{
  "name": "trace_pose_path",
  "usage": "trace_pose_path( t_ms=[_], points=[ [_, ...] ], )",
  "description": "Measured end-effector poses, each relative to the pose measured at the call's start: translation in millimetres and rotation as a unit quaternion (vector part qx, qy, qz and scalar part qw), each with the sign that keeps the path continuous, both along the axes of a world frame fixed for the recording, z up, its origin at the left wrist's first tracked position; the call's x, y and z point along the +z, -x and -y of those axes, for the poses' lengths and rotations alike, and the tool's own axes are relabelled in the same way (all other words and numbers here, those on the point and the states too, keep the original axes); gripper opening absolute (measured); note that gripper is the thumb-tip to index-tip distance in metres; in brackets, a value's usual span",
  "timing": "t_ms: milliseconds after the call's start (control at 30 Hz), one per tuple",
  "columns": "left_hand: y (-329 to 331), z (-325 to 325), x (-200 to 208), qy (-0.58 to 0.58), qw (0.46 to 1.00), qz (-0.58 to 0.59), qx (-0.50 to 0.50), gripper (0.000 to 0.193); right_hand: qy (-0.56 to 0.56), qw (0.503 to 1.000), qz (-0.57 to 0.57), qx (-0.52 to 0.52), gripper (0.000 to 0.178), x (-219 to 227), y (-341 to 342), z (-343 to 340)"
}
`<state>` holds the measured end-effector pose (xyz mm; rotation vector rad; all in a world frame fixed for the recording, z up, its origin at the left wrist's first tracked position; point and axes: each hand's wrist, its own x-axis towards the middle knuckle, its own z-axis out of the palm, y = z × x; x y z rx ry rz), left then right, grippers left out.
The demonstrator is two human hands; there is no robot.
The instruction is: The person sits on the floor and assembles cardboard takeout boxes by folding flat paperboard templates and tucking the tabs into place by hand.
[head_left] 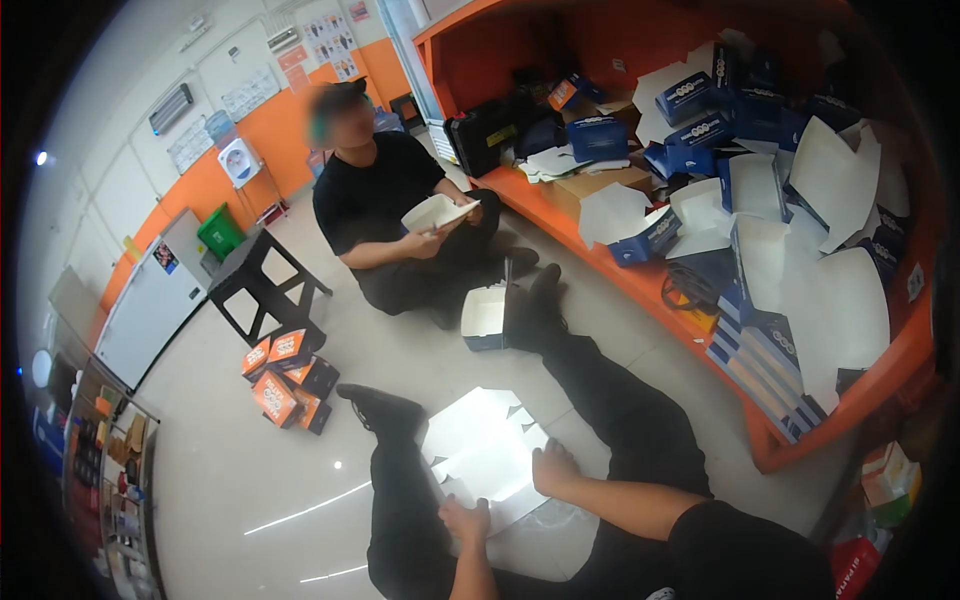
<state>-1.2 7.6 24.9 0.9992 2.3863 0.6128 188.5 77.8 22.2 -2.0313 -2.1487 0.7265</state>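
A flat, white cardboard box blank [485, 440] with notched flaps lies between my outstretched legs, its pale inner side up and shining in the light. On its near left edge is my left hand [467, 520], closed with the thumb over the card. My right hand [553, 468] grips the right edge, fingers curled and partly hidden. Past my feet, an open box [484, 318], white inside and blue outside, stands on the floor by my right shoe.
Another person [385, 200] sits opposite, holding a white box [438, 213]. Orange boxes [290, 378] are piled left, near a black stool [262, 285]. Along the right, an orange shelf [590, 235] bears many blue-and-white boxes [765, 260]. A loaded rack [110, 480] stands far left.
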Motion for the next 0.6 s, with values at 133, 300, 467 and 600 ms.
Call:
trace_pose_path(
  t_ms=[133, 300, 467, 600],
  points=[
    [9.2, -4.0, -4.3, -0.099, 0.995, -0.021, 0.015, 0.078, -0.102, 0.991, -0.084, -0.023, 0.023, 12.5, -2.7, -10.0],
    [1.6, -3.5, 7.8, -0.115, 0.992, -0.007, -0.053, 0.060, -0.107, 0.973, -0.203, 0.001, 0.018, -2.1, -3.0, -14.5],
    [8.2, -2.0, -21.3, -0.122, 0.973, -0.082, -0.177, 0.056, -0.112, 0.975, -0.174, 0.083, 0.024, -26.9, 19.9, 1.1],
    [5.4, -2.8, -21.7, -0.056, 0.962, -0.068, -0.260, 0.056, -0.063, 0.979, -0.099, 0.165, 0.024, -28.9, 26.2, -0.8]
  ],
)
